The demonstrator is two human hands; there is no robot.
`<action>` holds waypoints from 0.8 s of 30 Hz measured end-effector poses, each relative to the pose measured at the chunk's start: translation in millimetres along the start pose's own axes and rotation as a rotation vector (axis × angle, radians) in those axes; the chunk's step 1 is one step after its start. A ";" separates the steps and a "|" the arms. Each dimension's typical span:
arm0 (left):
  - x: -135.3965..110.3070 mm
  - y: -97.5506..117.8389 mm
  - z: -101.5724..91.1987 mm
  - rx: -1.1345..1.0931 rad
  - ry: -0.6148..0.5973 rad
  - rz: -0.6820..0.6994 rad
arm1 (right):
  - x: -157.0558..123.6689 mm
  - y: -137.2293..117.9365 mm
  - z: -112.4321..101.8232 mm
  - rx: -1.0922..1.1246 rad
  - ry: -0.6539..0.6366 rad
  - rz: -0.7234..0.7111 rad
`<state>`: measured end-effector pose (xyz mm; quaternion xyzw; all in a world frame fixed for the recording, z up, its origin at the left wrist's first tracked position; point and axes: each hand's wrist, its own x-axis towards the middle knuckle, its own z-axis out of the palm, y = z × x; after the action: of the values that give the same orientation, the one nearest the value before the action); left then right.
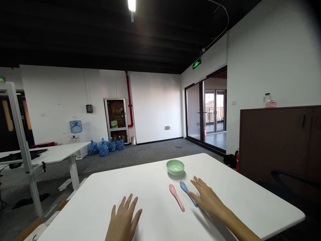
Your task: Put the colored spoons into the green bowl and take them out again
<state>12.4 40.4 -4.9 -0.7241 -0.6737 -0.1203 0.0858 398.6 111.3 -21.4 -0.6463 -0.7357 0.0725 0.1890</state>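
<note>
Head view: the right hand (pixel 207 198) is being held palm down over the white table (pixel 140 187), its fingers (pixel 200 184) being kept spread, with nothing being pinched. The blue spoon (pixel 187 193) is being placed nearest by that hand: its handle end is being partly hidden along the hand's thumb side, so whether it is being touched cannot be told. The spoon's long axis is being seen on a slant, with the bowl end being pointed away and to the left and the handle end being directed toward the person and to the right. The spoon is therefore being reached most directly from the right hand's thumb side, not its fingertips.

The pink spoon (pixel 176 196) is being kept just left of the blue spoon, nearly parallel and apparently apart from it, between the two hands. The left hand (pixel 124 219) is being shown farther off, near the table's edge, palm down, its fingers (pixel 127 202) being spread and nothing being held. Beyond the spoons, a green bowl (pixel 175 167) is being stood upright, and a small green piece (pixel 194 179) is being partly covered by the right fingertips.
</note>
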 end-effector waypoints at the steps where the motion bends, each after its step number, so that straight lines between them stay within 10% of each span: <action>1: -0.2 0.3 -0.3 -0.001 0.002 -0.001 | -1.6 -1.6 1.9 0.006 -0.012 -0.009; 24: -8.2 1.5 -2.8 0.028 -0.003 -0.057 | -4.4 7.1 16.4 0.004 0.013 -0.071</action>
<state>13.3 31.7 -4.5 -0.7036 -0.6958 -0.1120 0.0913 399.5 110.4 -39.7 -0.6199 -0.7568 0.0629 0.1976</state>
